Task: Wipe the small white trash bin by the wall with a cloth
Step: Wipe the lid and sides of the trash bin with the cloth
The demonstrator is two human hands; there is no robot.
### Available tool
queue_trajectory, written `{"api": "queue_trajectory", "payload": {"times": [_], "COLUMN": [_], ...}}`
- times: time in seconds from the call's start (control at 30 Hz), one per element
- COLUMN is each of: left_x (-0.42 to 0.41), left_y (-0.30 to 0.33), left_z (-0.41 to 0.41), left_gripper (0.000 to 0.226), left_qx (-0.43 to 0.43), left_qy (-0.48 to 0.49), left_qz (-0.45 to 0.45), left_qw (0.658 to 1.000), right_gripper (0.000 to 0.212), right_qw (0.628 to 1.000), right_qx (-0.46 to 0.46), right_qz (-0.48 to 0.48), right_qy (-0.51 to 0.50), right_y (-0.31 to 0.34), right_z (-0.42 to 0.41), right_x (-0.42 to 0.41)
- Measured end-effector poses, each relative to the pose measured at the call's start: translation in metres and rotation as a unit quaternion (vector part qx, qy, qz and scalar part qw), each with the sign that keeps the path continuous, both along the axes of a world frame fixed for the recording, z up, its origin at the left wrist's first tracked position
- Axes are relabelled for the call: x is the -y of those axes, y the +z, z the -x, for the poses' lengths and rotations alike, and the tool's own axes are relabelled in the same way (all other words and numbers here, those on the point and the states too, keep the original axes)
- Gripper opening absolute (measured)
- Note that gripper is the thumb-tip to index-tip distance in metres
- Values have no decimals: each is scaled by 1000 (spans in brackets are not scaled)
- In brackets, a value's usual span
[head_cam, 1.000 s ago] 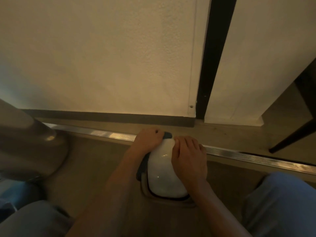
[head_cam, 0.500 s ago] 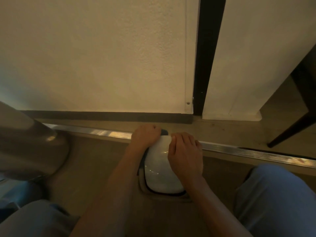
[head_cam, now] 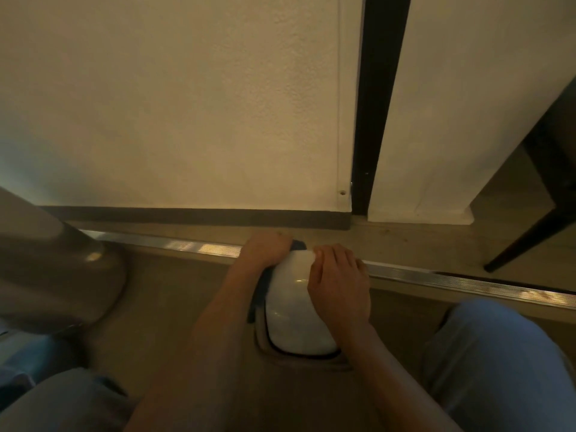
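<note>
Bin, small glossy white plastic [head_cam: 296, 310], standing on floor near wall, between my knees. Left hand [head_cam: 265, 249] pressing dark blue cloth [head_cam: 260, 291] round far left side, seemingly gripping. Right hand [head_cam: 338, 283] lying flat, steadying lid. Probably light, slippery; bracing top.

The small white plastic trash bin [head_cam: 296, 313] sits on the floor between 2 knees, near the wall. Left hand [head_cam: 265, 249] presses a dark blue cloth [head_cam: 261, 291] on its left side, right hand [head_cam: 338, 283] on its right.

Glossy white bin [head_cam: 296, 316] upright, dark cloth [head_cam: 260, 294] alongside.
</note>
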State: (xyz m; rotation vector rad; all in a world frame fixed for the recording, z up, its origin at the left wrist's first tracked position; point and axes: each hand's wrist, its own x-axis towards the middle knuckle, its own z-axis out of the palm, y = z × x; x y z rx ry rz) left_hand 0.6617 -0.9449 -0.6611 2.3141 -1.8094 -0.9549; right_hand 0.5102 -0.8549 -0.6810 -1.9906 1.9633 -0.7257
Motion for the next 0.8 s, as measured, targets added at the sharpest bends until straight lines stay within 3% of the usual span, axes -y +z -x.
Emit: {"api": "queue_trajectory", "payload": {"times": [0.1, 0.27, 0.43, 0.5, 0.6, 0.73, 0.8], "left_x": [-10, -92, -161, -155, -105, -35, -38], "left_y": [8, 7, -3, -4, -1, 13, 10], "left_z": [18, 0, 20, 21, 10, 17, 26], "left_gripper": [38, 38, 48, 44, 28, 38, 37], "left_qx": [54, -97, -50, -72, -77, 31, 63], "left_qy": [-104, 10, 50, 75, 101, -37, -85], "left_qz": [42, 225, 369, 357, 248, 108, 146], "left_qw": [992, 970, 927, 928, 960, 993, 984], "right_gripper": [31, 34, 31, 27, 23, 32, 31], "right_qw": [1000, 1000, 1000, 1000, 1000, 1000, 1000], "right_qx": [-10, 5, 6, 6, 9, 7, 14], "right_qz": [-1, 2, 18, 17, 12, 6, 13], "right_qy": [-5, 3, 13, 18, 24, 13, 9], "right_y": [-1, -2, 0, -1, -4, -3, -4], "right_z": [0, 2, 4, 5, 5, 3, 4], "right_x": [0, 0, -1, 0, 0, 2, 1]}}
